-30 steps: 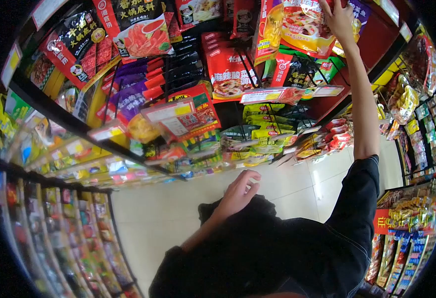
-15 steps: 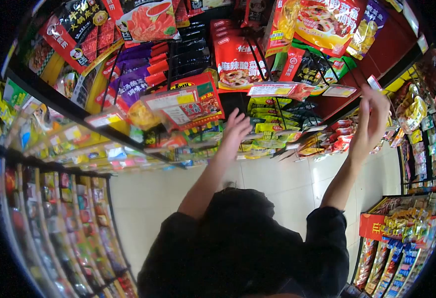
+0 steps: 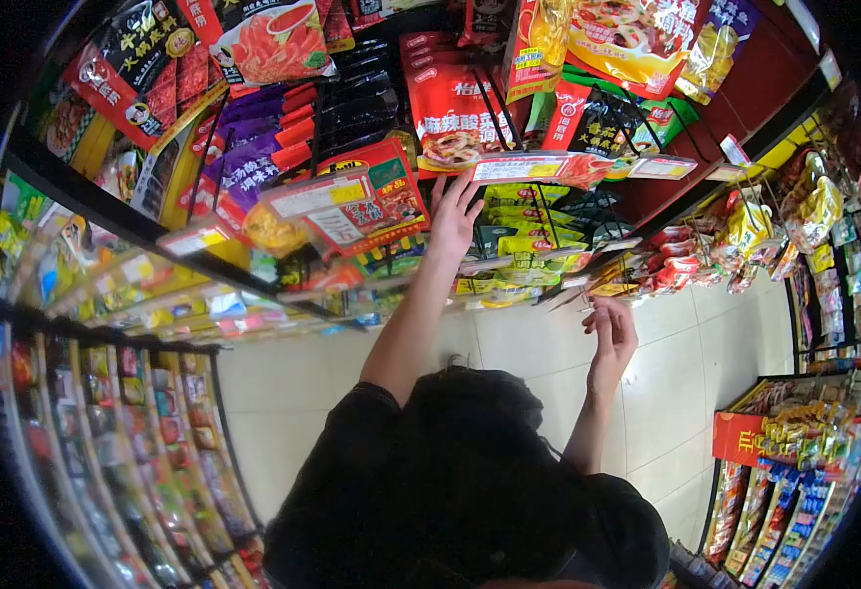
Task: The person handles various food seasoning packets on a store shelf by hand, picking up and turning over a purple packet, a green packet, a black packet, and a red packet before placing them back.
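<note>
My left hand (image 3: 453,218) is raised at the shelf front with its fingers apart and nothing held. Its fingertips reach the lower edge of a red seasoning pouch (image 3: 458,113), beside a price tag (image 3: 523,169). To its left hangs a red and green packet (image 3: 376,201) behind another tag. Green pouches (image 3: 533,236) lie just right of the hand. Lower and farther right, my right hand (image 3: 610,339) has its fingers bent near the ends of the lower hooks. Whether its fingers pinch anything is too small to tell.
Purple pouches (image 3: 249,162) and dark pouches hang on hooks to the left. More shelves (image 3: 116,412) stand at the lower left. A rack with a red sign (image 3: 736,438) is at the lower right. Pale floor tiles (image 3: 538,344) show below the shelf.
My left hand has moved up to the red pouch's lower edge. My right hand has come down and left, away from the tags at the upper right. The view has shifted slightly.
</note>
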`<action>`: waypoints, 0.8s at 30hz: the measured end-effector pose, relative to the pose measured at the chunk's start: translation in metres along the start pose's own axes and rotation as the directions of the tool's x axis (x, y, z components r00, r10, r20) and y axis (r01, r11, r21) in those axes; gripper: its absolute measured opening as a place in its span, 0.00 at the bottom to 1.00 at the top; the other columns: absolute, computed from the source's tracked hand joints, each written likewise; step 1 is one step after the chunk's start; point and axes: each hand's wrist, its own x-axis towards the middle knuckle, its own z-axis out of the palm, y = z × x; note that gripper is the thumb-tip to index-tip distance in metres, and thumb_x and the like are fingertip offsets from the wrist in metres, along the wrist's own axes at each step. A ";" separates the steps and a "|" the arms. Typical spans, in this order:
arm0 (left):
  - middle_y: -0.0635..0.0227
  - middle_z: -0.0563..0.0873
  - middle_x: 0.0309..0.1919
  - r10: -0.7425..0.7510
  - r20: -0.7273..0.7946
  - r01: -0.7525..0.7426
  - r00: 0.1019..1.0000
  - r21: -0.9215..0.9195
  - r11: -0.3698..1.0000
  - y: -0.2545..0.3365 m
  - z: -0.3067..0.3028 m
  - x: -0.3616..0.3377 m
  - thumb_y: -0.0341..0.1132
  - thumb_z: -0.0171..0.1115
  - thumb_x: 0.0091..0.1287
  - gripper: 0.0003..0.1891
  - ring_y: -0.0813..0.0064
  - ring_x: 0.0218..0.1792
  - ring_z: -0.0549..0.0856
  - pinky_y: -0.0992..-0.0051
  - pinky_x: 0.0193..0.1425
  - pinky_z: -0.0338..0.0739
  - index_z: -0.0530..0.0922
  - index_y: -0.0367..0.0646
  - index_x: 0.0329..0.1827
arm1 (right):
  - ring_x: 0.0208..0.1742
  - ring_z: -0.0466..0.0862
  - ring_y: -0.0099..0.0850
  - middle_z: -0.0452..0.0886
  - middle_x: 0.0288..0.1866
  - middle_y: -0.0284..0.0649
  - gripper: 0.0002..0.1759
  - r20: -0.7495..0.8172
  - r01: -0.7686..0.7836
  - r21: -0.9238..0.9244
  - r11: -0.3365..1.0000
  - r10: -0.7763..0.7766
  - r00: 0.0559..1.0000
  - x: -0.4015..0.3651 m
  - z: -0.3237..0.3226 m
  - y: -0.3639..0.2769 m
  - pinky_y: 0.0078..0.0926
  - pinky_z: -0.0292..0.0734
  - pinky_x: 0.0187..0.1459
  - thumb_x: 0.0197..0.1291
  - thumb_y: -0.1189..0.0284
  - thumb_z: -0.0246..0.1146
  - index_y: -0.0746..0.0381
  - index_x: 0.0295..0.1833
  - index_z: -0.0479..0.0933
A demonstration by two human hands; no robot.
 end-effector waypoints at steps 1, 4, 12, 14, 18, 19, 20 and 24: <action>0.65 0.72 0.74 0.005 -0.062 -0.003 0.998 0.025 1.000 -0.001 0.005 -0.002 0.35 0.69 0.70 0.44 0.61 0.74 0.73 0.50 0.76 0.64 0.48 0.59 0.82 | 0.37 0.80 0.22 0.81 0.51 0.38 0.07 0.011 -0.012 -0.001 1.000 0.012 1.000 -0.004 0.001 0.004 0.19 0.74 0.39 0.74 0.76 0.59 0.65 0.50 0.82; 0.66 0.70 0.74 -0.011 -0.201 0.009 0.980 -0.011 1.000 -0.007 0.000 0.011 0.33 0.69 0.70 0.45 0.58 0.73 0.73 0.51 0.76 0.68 0.47 0.61 0.82 | 0.37 0.80 0.22 0.80 0.50 0.38 0.07 0.048 -0.037 -0.001 0.999 0.037 0.998 -0.011 0.004 0.005 0.19 0.74 0.38 0.73 0.78 0.59 0.65 0.50 0.82; 0.75 0.74 0.70 -0.011 -0.098 0.003 0.995 -0.075 0.997 -0.004 -0.010 0.012 0.35 0.71 0.69 0.33 0.65 0.71 0.74 0.60 0.65 0.74 0.63 0.64 0.73 | 0.35 0.79 0.22 0.79 0.46 0.36 0.07 0.066 -0.039 -0.033 0.999 0.041 0.997 -0.018 0.008 0.006 0.19 0.74 0.37 0.74 0.77 0.59 0.66 0.48 0.82; 0.82 0.79 0.59 -0.050 -0.147 0.046 0.988 -0.029 0.999 -0.005 -0.005 0.002 0.41 0.72 0.70 0.20 0.76 0.58 0.79 0.70 0.52 0.71 0.73 0.62 0.61 | 0.34 0.79 0.21 0.79 0.46 0.37 0.07 0.070 -0.035 -0.051 0.998 0.039 0.997 -0.022 0.011 0.006 0.20 0.74 0.37 0.74 0.78 0.58 0.66 0.48 0.81; 0.85 0.79 0.44 -0.045 -0.038 0.042 0.998 -0.066 0.997 -0.022 -0.009 -0.025 0.48 0.72 0.69 0.18 0.85 0.39 0.75 0.75 0.42 0.70 0.75 0.65 0.58 | 0.34 0.79 0.22 0.77 0.44 0.36 0.06 0.080 -0.063 -0.046 0.997 0.066 0.995 -0.030 0.014 0.014 0.19 0.73 0.37 0.74 0.78 0.58 0.66 0.48 0.81; 0.86 0.79 0.39 -0.061 -0.040 0.057 0.997 -0.085 0.995 -0.027 -0.008 -0.035 0.46 0.72 0.70 0.16 0.85 0.34 0.74 0.76 0.41 0.70 0.76 0.64 0.55 | 0.34 0.79 0.22 0.77 0.44 0.35 0.06 0.080 -0.066 -0.035 0.997 0.069 0.994 -0.030 0.015 0.015 0.19 0.73 0.37 0.74 0.78 0.58 0.66 0.47 0.81; 0.86 0.79 0.37 -0.066 -0.035 0.062 0.997 -0.094 0.994 -0.033 -0.006 -0.045 0.45 0.71 0.71 0.14 0.86 0.32 0.74 0.76 0.40 0.69 0.76 0.63 0.54 | 0.34 0.79 0.22 0.77 0.43 0.35 0.06 0.081 -0.069 -0.026 0.997 0.071 0.994 -0.030 0.016 0.017 0.19 0.73 0.37 0.74 0.78 0.58 0.66 0.47 0.81; 0.84 0.77 0.30 -0.115 0.085 0.117 0.990 -0.022 0.993 -0.041 -0.005 -0.096 0.36 0.69 0.73 0.06 0.86 0.28 0.70 0.79 0.35 0.66 0.79 0.54 0.44 | 0.42 0.80 0.22 0.79 0.52 0.37 0.09 0.070 -0.045 -0.047 0.998 0.048 0.996 -0.025 0.014 0.024 0.20 0.76 0.39 0.73 0.74 0.61 0.64 0.54 0.81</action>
